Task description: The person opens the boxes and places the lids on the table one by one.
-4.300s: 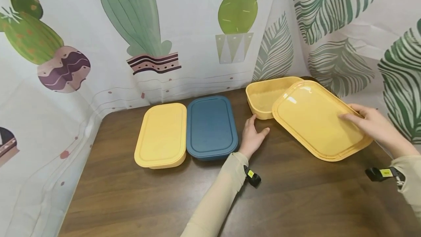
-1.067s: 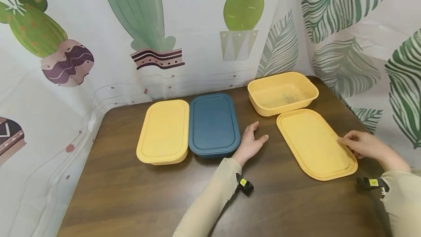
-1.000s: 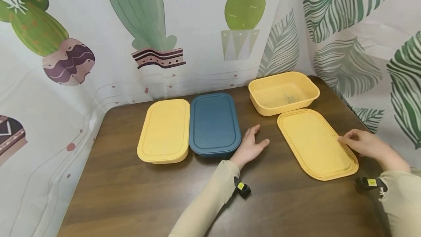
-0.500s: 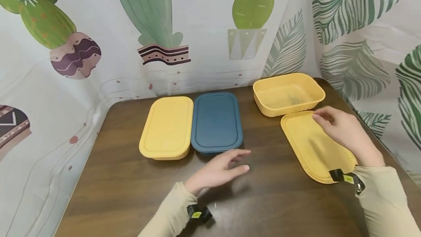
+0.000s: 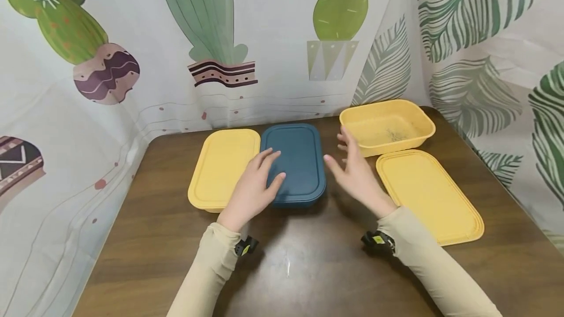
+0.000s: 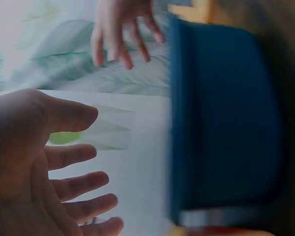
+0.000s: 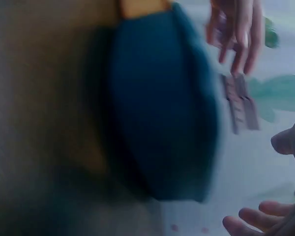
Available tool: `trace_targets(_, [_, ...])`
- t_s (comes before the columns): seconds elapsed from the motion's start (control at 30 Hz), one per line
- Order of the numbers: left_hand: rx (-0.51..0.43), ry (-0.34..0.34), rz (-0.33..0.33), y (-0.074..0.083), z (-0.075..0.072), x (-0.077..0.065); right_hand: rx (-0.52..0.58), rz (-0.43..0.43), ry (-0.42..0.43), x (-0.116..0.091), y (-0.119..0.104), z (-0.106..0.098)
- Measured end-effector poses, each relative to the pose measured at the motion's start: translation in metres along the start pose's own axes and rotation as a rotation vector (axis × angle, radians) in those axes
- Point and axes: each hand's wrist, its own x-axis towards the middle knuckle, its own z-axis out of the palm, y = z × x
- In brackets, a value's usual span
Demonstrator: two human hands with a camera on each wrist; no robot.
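Observation:
A blue lidded food container (image 5: 296,160) stands in the middle of the table's back part. My left hand (image 5: 252,187) hovers over its left side and the seam with the yellow lidded container (image 5: 223,170), fingers spread and holding nothing. To the right of the blue one, my right hand (image 5: 357,172) is raised with its fingers apart, also holding nothing. In the left wrist view the blue container (image 6: 226,115) is blurred, and the left hand (image 6: 59,167) shows loose fingers. The right wrist view has the blue container (image 7: 162,103) blurred too, beside the right hand (image 7: 280,196).
An uncovered yellow container (image 5: 387,126) with dark specks inside stands at the back right. Its yellow lid (image 5: 434,199) lies flat in front of it. Behind the brown wooden table (image 5: 304,268) hangs a cloth (image 5: 282,23) printed with cacti and leaves.
My right hand laid the yellow lid on the table, let go of it and moved left toward the blue container. My left hand moved leftward from beside the blue container to above it.

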Motion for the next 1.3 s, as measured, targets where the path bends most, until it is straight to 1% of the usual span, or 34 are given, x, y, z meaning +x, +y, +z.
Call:
trace_targets(0.07, [0.086,-0.002,0.010,-0.011,0.010,0.001,-0.041,0.028,-0.085,-0.001,0.005,0.014])
trace_targets(0.13, [0.151,-0.013,0.007,-0.020,0.018,-0.001,-0.091,0.074,-0.182,-0.004,0.010,0.024])
trace_targets(0.23, [0.202,-0.050,-0.042,-0.030,0.026,-0.007,-0.133,0.149,-0.298,-0.009,0.017,0.031])
trace_targets(0.3, [0.220,-0.078,-0.075,-0.033,0.028,-0.010,-0.145,0.176,-0.336,-0.012,0.020,0.034])
trace_targets(0.37, [0.228,-0.091,-0.096,-0.035,0.029,-0.012,-0.125,0.191,-0.343,-0.014,0.021,0.035])
trace_targets(0.43, [0.240,-0.101,-0.103,-0.036,0.028,-0.012,-0.107,0.187,-0.344,-0.015,0.022,0.035])
trace_targets(0.67, [0.251,-0.096,-0.086,-0.034,0.025,-0.007,-0.055,0.195,-0.325,-0.014,0.024,0.035])
trace_targets(0.8, [0.264,-0.085,-0.072,-0.033,0.025,-0.008,-0.054,0.196,-0.344,-0.012,0.024,0.034])
trace_targets(0.9, [0.291,-0.072,-0.048,-0.031,0.028,-0.010,-0.030,0.193,-0.353,-0.013,0.026,0.031])
trace_targets(0.97, [0.305,-0.064,-0.026,-0.029,0.030,-0.010,0.014,0.202,-0.347,-0.012,0.027,0.028])
trace_targets(1.13, [0.327,-0.075,0.006,-0.025,0.034,-0.010,0.124,0.254,-0.332,-0.009,0.034,0.023])
trace_targets(1.23, [0.334,-0.078,0.024,-0.019,0.035,-0.010,0.137,0.282,-0.315,-0.008,0.038,0.020])
trace_targets(1.3, [0.328,-0.062,0.055,-0.014,0.035,-0.010,0.133,0.293,-0.281,-0.007,0.041,0.017])
